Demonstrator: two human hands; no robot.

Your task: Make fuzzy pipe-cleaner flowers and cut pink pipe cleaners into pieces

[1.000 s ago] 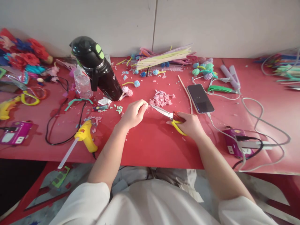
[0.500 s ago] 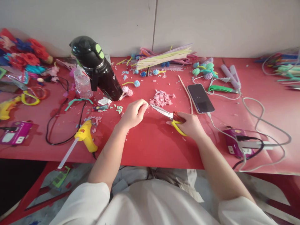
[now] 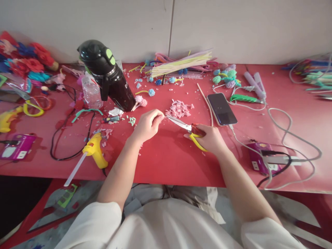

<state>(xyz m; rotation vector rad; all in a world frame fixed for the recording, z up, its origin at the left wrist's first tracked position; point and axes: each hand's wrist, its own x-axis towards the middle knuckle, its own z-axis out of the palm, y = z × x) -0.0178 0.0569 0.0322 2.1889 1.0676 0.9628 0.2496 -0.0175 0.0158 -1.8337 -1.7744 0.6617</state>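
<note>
My right hand (image 3: 209, 139) grips a pair of scissors (image 3: 181, 124) by its yellow and orange handles. The blades point left and end close to the fingertips of my left hand (image 3: 149, 125). That hand is closed in a pinch; what lies between thumb and finger is too small and covered to name. Just beyond the blades is a heap of short pink cut pieces (image 3: 178, 109) on the red table (image 3: 166, 159). A long pale pink pipe cleaner (image 3: 206, 100) lies to the right of the heap.
A black flask (image 3: 111, 79) stands behind my left hand, a yellow glue gun (image 3: 95, 150) left of my forearm. On the right lie a phone (image 3: 222, 109) on a cable and a purple power box (image 3: 261, 157). Pipe cleaners (image 3: 181, 64) are bundled along the wall.
</note>
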